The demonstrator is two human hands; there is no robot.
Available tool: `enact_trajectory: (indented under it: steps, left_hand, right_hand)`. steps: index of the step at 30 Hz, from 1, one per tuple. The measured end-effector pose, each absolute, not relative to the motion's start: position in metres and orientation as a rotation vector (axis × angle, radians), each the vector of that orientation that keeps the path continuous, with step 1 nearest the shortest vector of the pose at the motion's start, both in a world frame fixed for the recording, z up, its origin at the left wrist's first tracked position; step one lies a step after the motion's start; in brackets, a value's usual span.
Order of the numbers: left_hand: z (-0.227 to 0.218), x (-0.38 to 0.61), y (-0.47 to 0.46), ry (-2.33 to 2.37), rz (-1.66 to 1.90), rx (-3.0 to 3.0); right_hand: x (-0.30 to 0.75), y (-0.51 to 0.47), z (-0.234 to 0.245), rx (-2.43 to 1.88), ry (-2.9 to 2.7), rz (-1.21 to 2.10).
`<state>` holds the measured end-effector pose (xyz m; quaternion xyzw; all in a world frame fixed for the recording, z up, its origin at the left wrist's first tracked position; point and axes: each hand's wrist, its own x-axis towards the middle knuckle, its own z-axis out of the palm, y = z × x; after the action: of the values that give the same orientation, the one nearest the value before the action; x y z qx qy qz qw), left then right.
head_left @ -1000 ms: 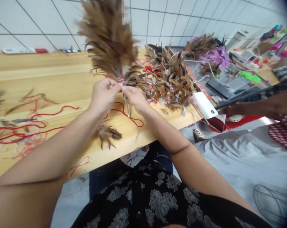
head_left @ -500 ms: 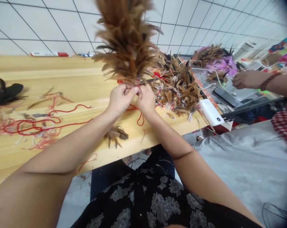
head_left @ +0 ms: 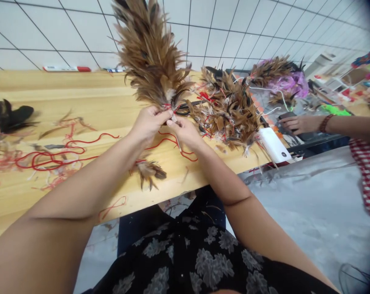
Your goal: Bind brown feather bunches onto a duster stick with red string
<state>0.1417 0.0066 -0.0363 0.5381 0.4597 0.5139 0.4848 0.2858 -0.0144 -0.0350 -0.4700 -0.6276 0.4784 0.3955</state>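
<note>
A long, thick bundle of brown feathers (head_left: pixel 154 61) points away from me toward the tiled wall, tilted to the left. My left hand (head_left: pixel 148 124) pinches its narrow bound end, where red string and pale quills show. Close against it, my right hand (head_left: pixel 183 128) has thumb and fingers closed on the same end. Red string (head_left: pixel 165 141) trails on the table below my hands and runs left into a loose tangle (head_left: pixel 47 161). Under my left forearm lies a small feather tuft (head_left: pixel 149 171). Exactly what each fingertip grips is partly hidden.
A heap of brown feather bunches (head_left: pixel 230 108) lies right of my hands, beside a white power bank (head_left: pixel 273 145). Black feathers (head_left: pixel 10 116) are at far left. Markers (head_left: pixel 67 69) lie along the wall. A co-worker's hand (head_left: pixel 297 124) rests on a dark phone at right.
The feather bundle has swung down and left, exposing its bound end. My hands have shifted slightly left. The co-worker's hand has moved down and left onto the phone.
</note>
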Motion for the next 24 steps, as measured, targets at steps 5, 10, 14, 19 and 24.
enact_trajectory:
  steps: [5, 10, 14, 19, 24]
  left_hand:
    - [-0.032, 0.138, 0.010, 0.917, 1.233, 1.185]
    - [-0.037, 0.137, 0.010, 0.870, 1.169, 1.180]
    - [-0.040, 0.137, 0.011, 0.916, 1.191, 1.268]
    - [-0.043, 0.137, 0.010, 1.026, 1.264, 1.505]
    - [-0.046, 0.132, 0.013, 1.068, 1.265, 1.833]
  right_hand:
    - [0.300, -0.016, -0.022, -0.979, -1.159, 1.779]
    - [0.299, -0.018, -0.017, -0.961, -0.964, 1.916]
    - [0.297, -0.014, -0.022, -0.917, -0.901, 1.928]
    - [0.296, -0.008, -0.031, -0.895, -0.910, 1.878]
    - [0.294, -0.006, -0.034, -0.982, -0.992, 1.688]
